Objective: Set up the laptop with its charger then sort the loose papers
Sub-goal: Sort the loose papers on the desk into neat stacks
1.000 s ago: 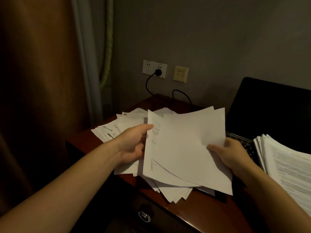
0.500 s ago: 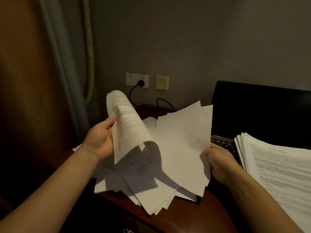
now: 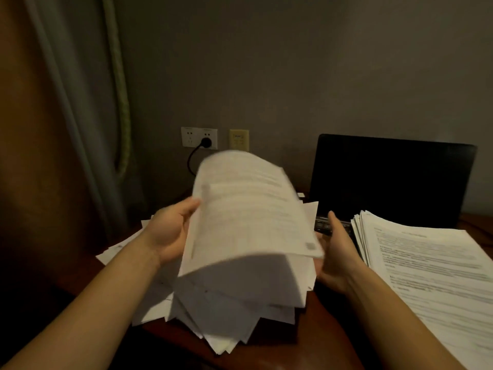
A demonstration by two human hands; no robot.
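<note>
Curled sheet [image 3: 248, 209] in left hand [image 3: 170, 231] pinch; right hand [image 3: 336, 253] beside loose papers [image 3: 234, 319], grip unclear.

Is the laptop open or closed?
Open. The laptop has its black screen standing up, and some keys show below it.
</note>
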